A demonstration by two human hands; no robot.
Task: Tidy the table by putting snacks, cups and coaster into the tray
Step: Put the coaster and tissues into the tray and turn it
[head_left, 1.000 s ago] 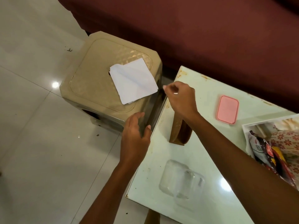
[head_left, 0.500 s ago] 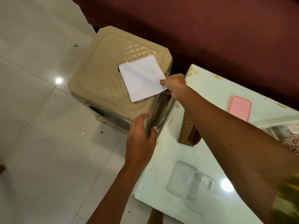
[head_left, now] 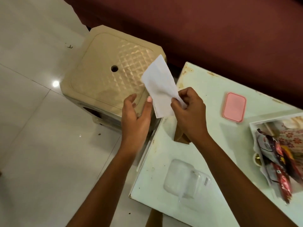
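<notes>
A person's right hand (head_left: pixel 188 110) pinched a white paper napkin (head_left: pixel 159 86) between thumb and fingertips and held it in the air over the gap between a beige plastic stool (head_left: pixel 105 76) and a pale glass-topped table (head_left: pixel 205 82); half a second earlier the napkin had lain flat on the stool, covering the round hole in the seat that was now exposed. The left hand (head_left: pixel 136 118), which had gripped the table's edge, had lifted and hovered with fingers loosely spread, its thumb tip just beside the napkin's lower edge. The napkin hung creased and slightly folded, plain and unprinted. At the table's right side a white tray (head_left: pixel 253 126) already held several snack packets (head_left: pixel 277 163) in dark and red wrappers, their printing too blurred to read. A pink lid (head_left: pixel 234 107) lay near the tray, and a clear plastic container (head_left: pixel 185 177) sat at the near edge with a small label that could not be read
</notes>
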